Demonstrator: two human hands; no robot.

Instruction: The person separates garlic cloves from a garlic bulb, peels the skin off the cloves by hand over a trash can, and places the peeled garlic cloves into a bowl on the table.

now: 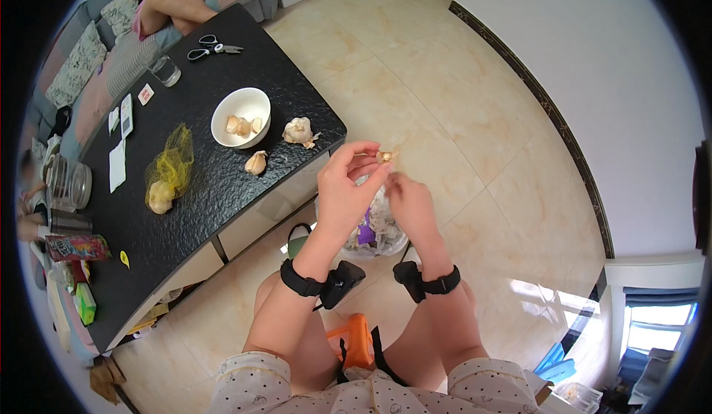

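Observation:
My left hand (353, 183) pinches a partly peeled garlic clove (385, 157) between thumb and fingertips, past the table's corner. Just below it is my right hand (410, 205), its fingers curled and blurred; whether they hold a scrap of skin I cannot tell. Under both hands stands a bag-lined waste bin (381, 241) with pale scraps and a purple wrapper inside. A white bowl (241, 94) on the table contains several garlic cloves (239, 126). Beside it lie a garlic bulb (299, 131) and a smaller piece of garlic (256, 163). A yellow net bag (169, 163) holds another bulb (161, 197).
The black table (222, 197) runs along my left. It carries scissors (214, 48), a drinking glass (166, 72), a white device (127, 116), a glass jar (69, 183) and a snack packet (78, 247). Someone sits on the sofa (83, 113) beyond. An orange stool (357, 339) shows between my legs.

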